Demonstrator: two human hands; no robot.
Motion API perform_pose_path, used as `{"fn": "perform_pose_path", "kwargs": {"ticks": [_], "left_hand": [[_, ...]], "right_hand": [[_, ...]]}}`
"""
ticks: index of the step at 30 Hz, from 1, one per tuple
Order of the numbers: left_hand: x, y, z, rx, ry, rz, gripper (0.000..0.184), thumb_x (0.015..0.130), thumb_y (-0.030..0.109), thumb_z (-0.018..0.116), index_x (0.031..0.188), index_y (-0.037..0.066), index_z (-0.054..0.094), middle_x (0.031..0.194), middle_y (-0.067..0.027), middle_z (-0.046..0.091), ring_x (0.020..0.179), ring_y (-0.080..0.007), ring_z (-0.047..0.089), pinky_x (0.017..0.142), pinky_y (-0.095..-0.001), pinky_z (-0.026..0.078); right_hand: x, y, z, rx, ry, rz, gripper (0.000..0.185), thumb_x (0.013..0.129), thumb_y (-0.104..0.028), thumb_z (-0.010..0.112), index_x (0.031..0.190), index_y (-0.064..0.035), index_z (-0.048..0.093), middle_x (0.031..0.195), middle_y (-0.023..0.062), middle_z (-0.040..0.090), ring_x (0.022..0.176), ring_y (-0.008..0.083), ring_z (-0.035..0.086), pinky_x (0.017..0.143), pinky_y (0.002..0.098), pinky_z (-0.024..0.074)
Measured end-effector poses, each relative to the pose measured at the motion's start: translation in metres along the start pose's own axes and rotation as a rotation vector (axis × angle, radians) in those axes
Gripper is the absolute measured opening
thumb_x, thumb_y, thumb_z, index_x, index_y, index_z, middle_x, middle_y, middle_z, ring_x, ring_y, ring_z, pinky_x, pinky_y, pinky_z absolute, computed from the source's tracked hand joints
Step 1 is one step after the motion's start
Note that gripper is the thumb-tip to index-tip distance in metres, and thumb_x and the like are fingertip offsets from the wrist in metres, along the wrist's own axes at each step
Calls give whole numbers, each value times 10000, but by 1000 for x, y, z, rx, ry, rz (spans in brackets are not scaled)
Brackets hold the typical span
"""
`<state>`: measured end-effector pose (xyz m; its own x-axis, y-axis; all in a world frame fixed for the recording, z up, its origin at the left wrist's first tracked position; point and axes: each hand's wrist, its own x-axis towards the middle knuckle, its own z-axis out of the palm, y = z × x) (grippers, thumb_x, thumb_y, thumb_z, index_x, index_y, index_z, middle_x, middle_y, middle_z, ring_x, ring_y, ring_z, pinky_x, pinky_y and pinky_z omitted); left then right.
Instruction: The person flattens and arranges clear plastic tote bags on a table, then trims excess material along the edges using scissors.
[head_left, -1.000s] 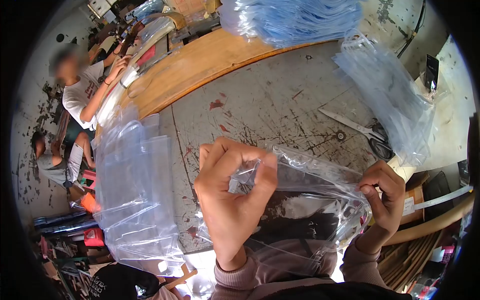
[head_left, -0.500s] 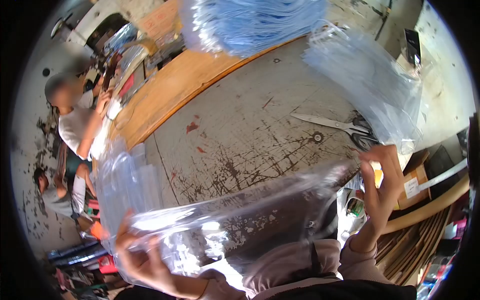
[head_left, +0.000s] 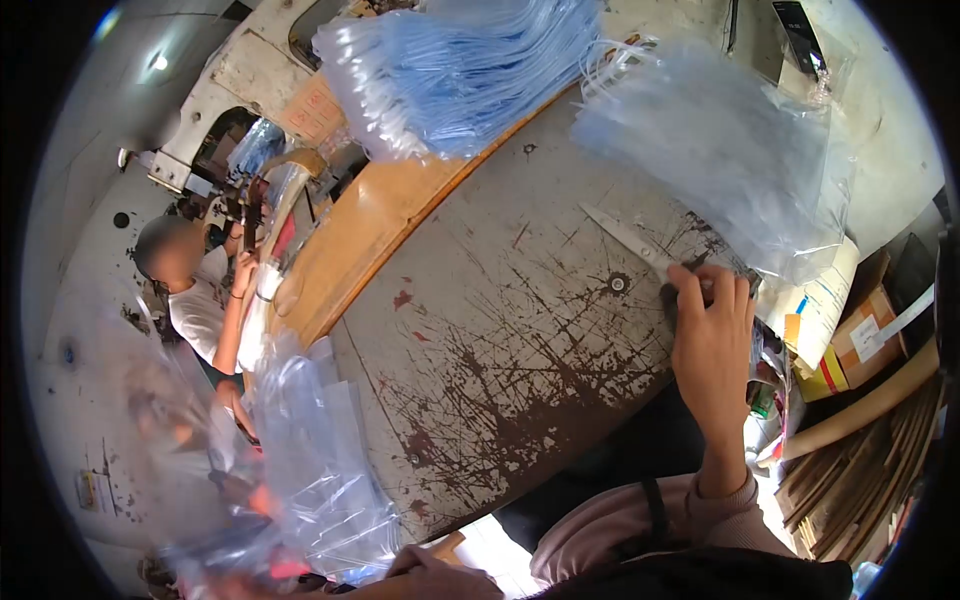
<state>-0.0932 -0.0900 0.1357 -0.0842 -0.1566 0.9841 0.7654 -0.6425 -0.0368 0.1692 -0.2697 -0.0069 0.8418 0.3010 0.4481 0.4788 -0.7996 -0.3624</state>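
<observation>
At far left, blurred clear film (head_left: 205, 545) is showing beside flat, creased, glossy clear bags (head_left: 325, 460), while the left sleeve (head_left: 440, 578) is entering along the lower edge, the grasp of its hand being impossible to tell. On the scarred worktop (head_left: 480, 300), right of centre, the open-lying metal blades of the scissors (head_left: 630, 237) are pointing to the upper left, with the long axis running down to dark handles. The right hand (head_left: 712, 350), the nearer of the two hands, is curling its fingers around these handles.
</observation>
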Motion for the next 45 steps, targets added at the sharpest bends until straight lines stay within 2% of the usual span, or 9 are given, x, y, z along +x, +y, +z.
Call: {"fn": "perform_pose_path", "kwargs": {"ticks": [2, 5, 6, 8, 22, 34, 40, 42, 45], "left_hand": [[-25, 22, -3, -130, -421, 222, 191, 788, 155, 711, 710, 8, 617, 673, -93, 607, 589, -194, 585, 517, -276, 474], [-52, 80, -30, -485, -1091, -12, 95, 701, 81, 625, 788, 43, 613, 754, -120, 616, 713, -253, 606, 678, -380, 492], [-74, 79, -40, -538, -1363, -177, 412, 741, 254, 730, 1098, 73, 634, 962, -100, 643, 827, -205, 657, 668, -311, 575], [-97, 93, -38, -670, -1605, -253, 395, 666, 182, 780, 1028, 75, 665, 1009, -117, 607, 678, -202, 654, 569, -279, 530], [-145, 97, -46, -857, -1224, -824, 219, 618, -10, 601, 692, 67, 410, 514, -43, 412, 380, -175, 402, 393, -258, 333], [-165, 95, -47, -1031, -922, -694, 259, 573, -57, 565, 577, 112, 368, 502, -8, 443, 368, -140, 387, 358, -249, 288], [-156, 96, -45, -1010, -1022, -602, 183, 668, 6, 571, 635, 92, 413, 519, -49, 432, 547, -202, 478, 559, -308, 412], [-157, 97, -44, -971, -913, -621, 188, 516, -3, 581, 649, 128, 572, 516, 17, 349, 730, -209, 499, 714, -369, 418], [-161, 88, -59, -912, -973, -642, 272, 520, -9, 585, 675, 193, 678, 705, -11, 439, 1015, -263, 463, 930, -514, 395]], "right_hand": [[-5, -4, -9, 24, -120, -59, 427, 695, 4, 582, 1113, -75, 557, 1047, 122, 503, 983, 299, 454, 819, 416, 371], [-10, -1, -8, 62, -61, -101, 357, 731, -67, 619, 1084, -79, 567, 993, 94, 504, 959, 279, 457, 804, 402, 365], [-10, 1, -8, 102, -47, -101, 349, 742, -107, 642, 1082, -79, 567, 985, 86, 508, 958, 276, 457, 802, 401, 366], [-9, -1, -12, 48, -64, -112, 368, 736, -154, 664, 1083, -80, 565, 970, 80, 514, 951, 275, 462, 797, 398, 370], [-16, -3, -25, 91, -217, -23, 400, 741, -53, 634, 1130, -67, 542, 910, 130, 580, 846, 315, 567, 735, 387, 456], [-9, 31, -38, 316, -380, -55, 592, 765, 54, 594, 1319, -102, 456, 989, 144, 625, 813, 229, 608, 753, 320, 478], [-35, 57, -32, 1287, -485, 138, 651, 795, -126, 663, 1358, -4, 360, 898, 133, 610, 796, 202, 587, 740, 311, 478], [-74, 73, -23, 1588, -752, 369, 745, 748, -244, 738, 1353, -18, 367, 905, 127, 588, 811, 219, 571, 740, 326, 466], [-112, 39, -31, 1512, -1009, 209, 831, 672, -379, 795, 1290, 4, 391, 955, 111, 541, 928, 236, 549, 851, 358, 404]]}}
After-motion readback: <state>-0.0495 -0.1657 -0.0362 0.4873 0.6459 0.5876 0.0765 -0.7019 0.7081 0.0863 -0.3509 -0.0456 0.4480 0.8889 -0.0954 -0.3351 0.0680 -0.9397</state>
